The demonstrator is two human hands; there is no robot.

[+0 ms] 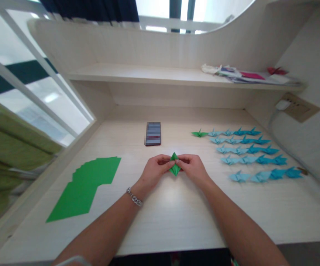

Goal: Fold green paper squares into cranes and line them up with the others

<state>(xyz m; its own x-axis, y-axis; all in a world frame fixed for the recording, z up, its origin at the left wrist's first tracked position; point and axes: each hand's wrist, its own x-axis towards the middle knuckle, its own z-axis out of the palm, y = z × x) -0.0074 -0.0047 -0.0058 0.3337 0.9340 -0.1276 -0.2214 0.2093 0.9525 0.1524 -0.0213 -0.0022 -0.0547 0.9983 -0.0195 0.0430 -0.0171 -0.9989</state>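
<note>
Head view: both bare hands meet over the middle of the pale wood-grain bench (171, 210). The left hand (155, 170) and the right hand (194, 168) hold a small green folded paper shape (174, 167) between them, just above the bench top. It is diamond-like, with one point at 12 o'clock and the other at 6 o'clock. The fingers (167, 165) of each hand are pinched on it, the left from its 9 o'clock side and the right from its 3 o'clock side. A silver chain bracelet (134, 197) sits on the left wrist.

Taking the hands as the dial's centre, a fanned stack of flat green paper sheets (88, 186) lies on the bench at 8 o'clock, well apart from them. A dark rectangular phone (153, 133) lies flat at 11 o'clock, its face blurred. At 1 o'clock stands a finished green paper crane (199, 133). Just beside it, running out toward 3 o'clock, are five rows of light and darker blue paper cranes (248, 153).

Far off at 12 o'clock a pale wooden shelf (137, 74) runs along the back. Loose coloured papers (248, 75) lie at its 3 o'clock end. A beige wall socket plate (298, 107) sits on the side wall at 2 o'clock.
</note>
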